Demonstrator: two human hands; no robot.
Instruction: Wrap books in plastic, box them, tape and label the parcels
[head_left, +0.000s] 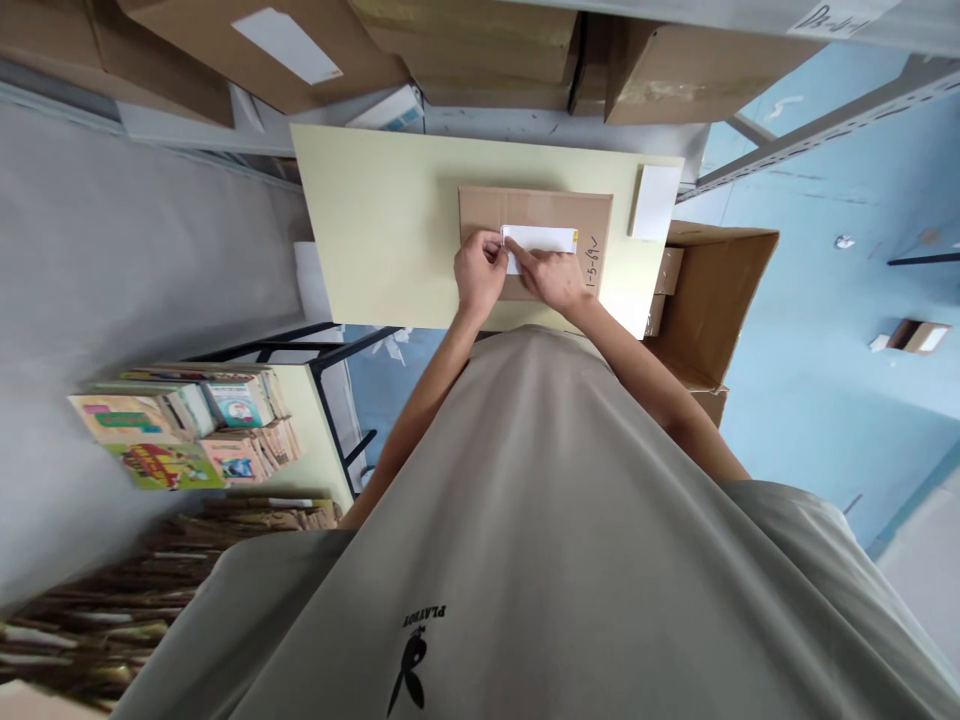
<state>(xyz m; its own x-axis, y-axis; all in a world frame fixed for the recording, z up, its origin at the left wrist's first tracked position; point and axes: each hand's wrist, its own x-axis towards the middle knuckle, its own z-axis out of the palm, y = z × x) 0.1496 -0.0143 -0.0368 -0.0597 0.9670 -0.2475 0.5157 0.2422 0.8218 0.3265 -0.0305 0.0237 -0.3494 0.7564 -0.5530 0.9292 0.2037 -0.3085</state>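
Both hands on the white label (538,240), which lies on the flat cardboard parcel (535,240) in the middle of the pale table (375,230). Left hand (480,272) pinches the label's near-left end between thumb and fingertips; right hand (553,278) is right beside it, touching, fingers (525,255) pressed on the same end, thumb hidden so can't tell how firm the pinch is. Rest of the label runs away from my fingers to the right, lying flat on the cardboard. Label looks thin, light, floppy; likely to crease or curl if I grab mid-span, so the edge or corner is the place to hold, as now. Parcel looks stiff and flat, with handwriting just right of my right hand. Beyond my right hand, a white paper stack (655,200) at the table's far corner; an open carton (712,300) off the table edge. Well off to my left, a pile of books (187,425).
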